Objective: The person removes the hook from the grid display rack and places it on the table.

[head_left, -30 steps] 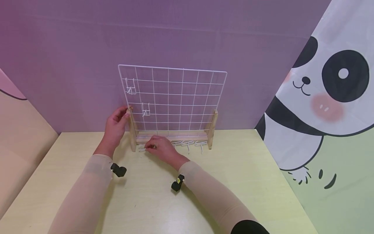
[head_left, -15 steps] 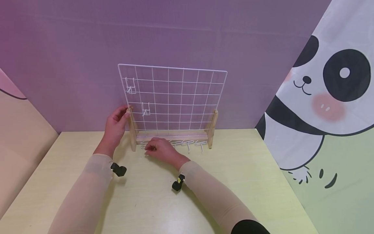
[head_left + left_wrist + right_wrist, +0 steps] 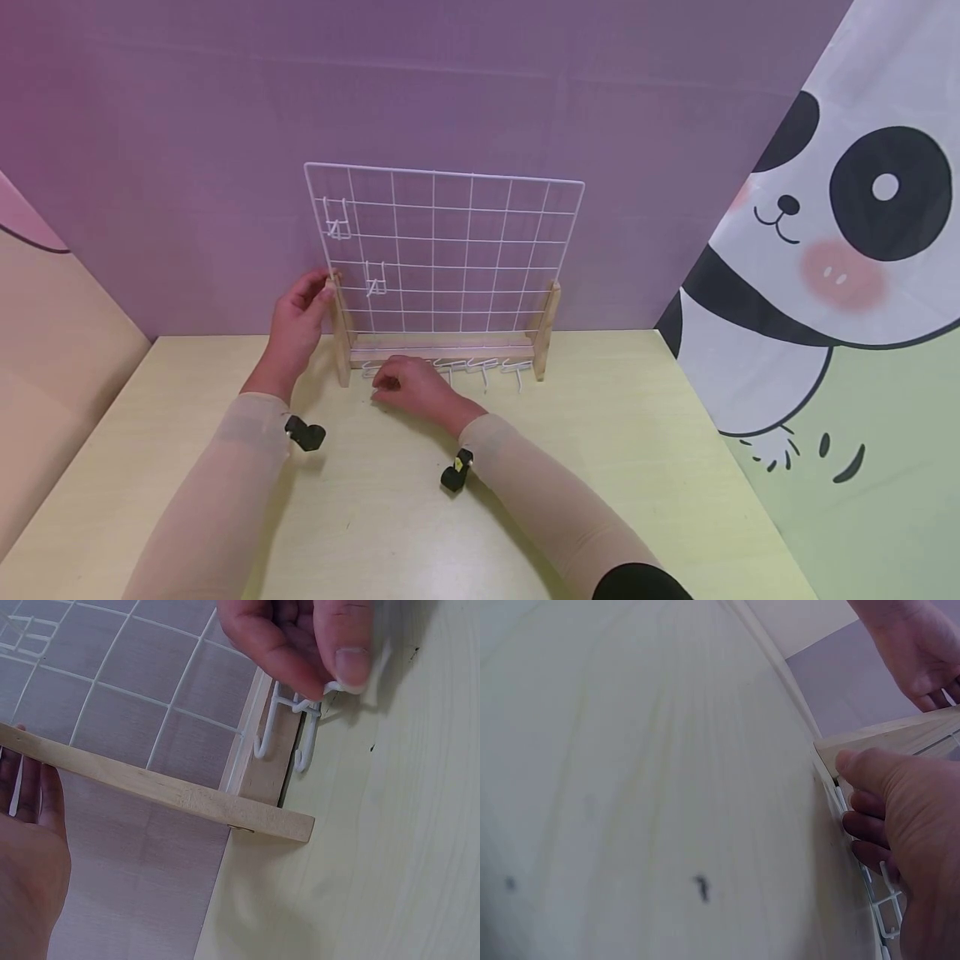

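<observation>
A white wire grid panel (image 3: 450,172) stands upright in a wooden stand. My left hand (image 3: 296,321) grips the stand's left post (image 3: 340,342) near its top, with fingers passing behind the wood. My right hand (image 3: 416,383) is low at the front of the stand. Its thumb and fingertips pinch a white wire hook (image 3: 310,739), whose two curled prongs point toward the stand's bottom rail (image 3: 271,772). In the right wrist view the fingers hide most of that hook. Two similar hooks hang on the grid's left side, an upper hook (image 3: 337,229) and a lower hook (image 3: 376,287).
More white hooks lie in a row along the stand's foot, among them one hook (image 3: 483,367) right of my right hand. The pale wooden table (image 3: 360,508) runs back to a purple backdrop (image 3: 187,183). A panda print (image 3: 825,217) covers the right side.
The hook in my right hand has turned in toward the bottom rail, and that hand has come slightly down and nearer. My left hand keeps its place on the post.
</observation>
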A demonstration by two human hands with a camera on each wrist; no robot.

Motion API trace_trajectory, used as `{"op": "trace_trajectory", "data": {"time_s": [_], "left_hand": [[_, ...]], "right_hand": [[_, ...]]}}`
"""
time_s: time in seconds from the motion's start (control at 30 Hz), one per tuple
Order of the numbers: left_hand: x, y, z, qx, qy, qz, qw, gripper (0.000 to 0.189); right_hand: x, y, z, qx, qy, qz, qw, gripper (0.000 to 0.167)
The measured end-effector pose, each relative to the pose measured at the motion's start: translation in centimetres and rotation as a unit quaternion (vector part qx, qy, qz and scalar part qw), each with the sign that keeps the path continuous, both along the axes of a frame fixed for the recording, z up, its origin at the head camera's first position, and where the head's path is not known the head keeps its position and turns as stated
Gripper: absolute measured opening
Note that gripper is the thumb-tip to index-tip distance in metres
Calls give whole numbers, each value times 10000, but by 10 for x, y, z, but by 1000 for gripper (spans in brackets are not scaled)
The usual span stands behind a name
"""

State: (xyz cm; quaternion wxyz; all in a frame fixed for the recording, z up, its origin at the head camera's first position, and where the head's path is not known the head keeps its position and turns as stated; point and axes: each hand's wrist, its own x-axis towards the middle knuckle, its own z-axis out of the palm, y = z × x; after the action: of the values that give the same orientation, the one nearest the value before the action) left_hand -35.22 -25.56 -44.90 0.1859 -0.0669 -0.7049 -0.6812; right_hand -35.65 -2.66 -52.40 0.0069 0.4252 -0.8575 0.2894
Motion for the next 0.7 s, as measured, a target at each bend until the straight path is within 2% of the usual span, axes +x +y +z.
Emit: {"op": "trace_trajectory", "data": {"time_s": [0.37,0.7], "left_hand": [[0,0,0,59,111,-28,9999,39],[0,0,0,-4,31,-15,10000,42]], "right_hand": [[1,-1,-1,-30,-75,-42,10000,12],[3,0,-2,-175,-93,-100,9998,12]]}}
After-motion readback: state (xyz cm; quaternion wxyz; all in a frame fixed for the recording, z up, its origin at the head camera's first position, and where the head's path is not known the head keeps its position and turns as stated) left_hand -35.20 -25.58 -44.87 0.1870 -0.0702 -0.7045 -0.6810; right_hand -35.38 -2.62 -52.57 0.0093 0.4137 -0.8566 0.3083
